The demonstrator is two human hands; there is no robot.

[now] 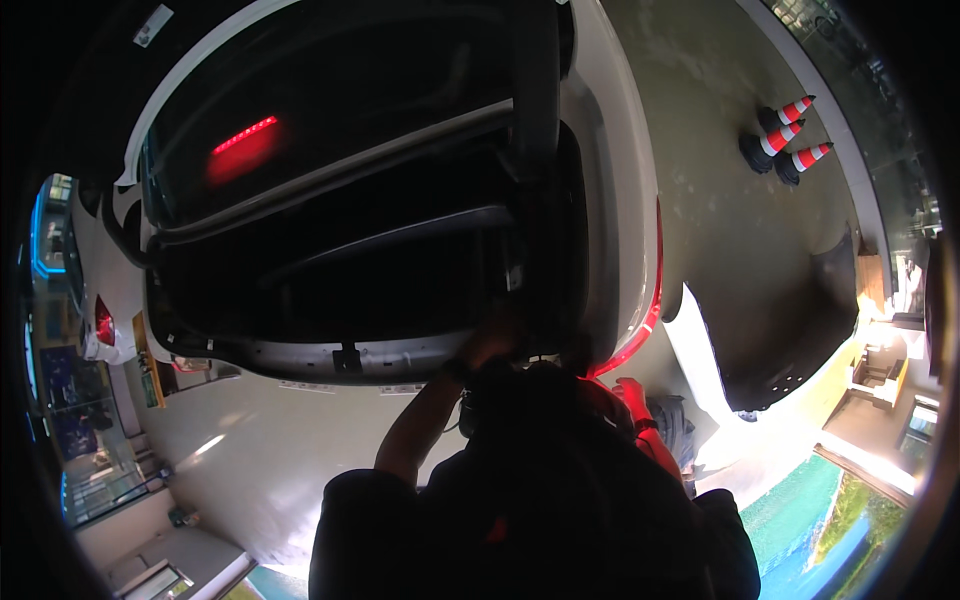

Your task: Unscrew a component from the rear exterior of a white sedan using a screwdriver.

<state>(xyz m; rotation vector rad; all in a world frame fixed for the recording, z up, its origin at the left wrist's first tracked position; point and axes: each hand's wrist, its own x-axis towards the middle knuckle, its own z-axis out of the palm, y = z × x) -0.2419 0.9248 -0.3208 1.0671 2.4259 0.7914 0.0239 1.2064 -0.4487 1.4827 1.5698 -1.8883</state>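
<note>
the left hand [494, 338] reaches over the trunk sill [285, 355] in shadow, grip impossible to tell; at four o'clock the right hand [630, 396] is half-curled, contact unclear. the white car [622, 160] fills twelve o'clock, striped cones [781, 137] beyond at two.

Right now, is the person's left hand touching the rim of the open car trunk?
Cannot tell: in the head view, the left hand overlaps the trunk rim, but deep shadow hides the fingers and any contact or gap.

Grey floor [700, 215] with bright streak [209, 444], blue strip light [38, 235] far left, turquoise panel [775, 525] lower right
</note>
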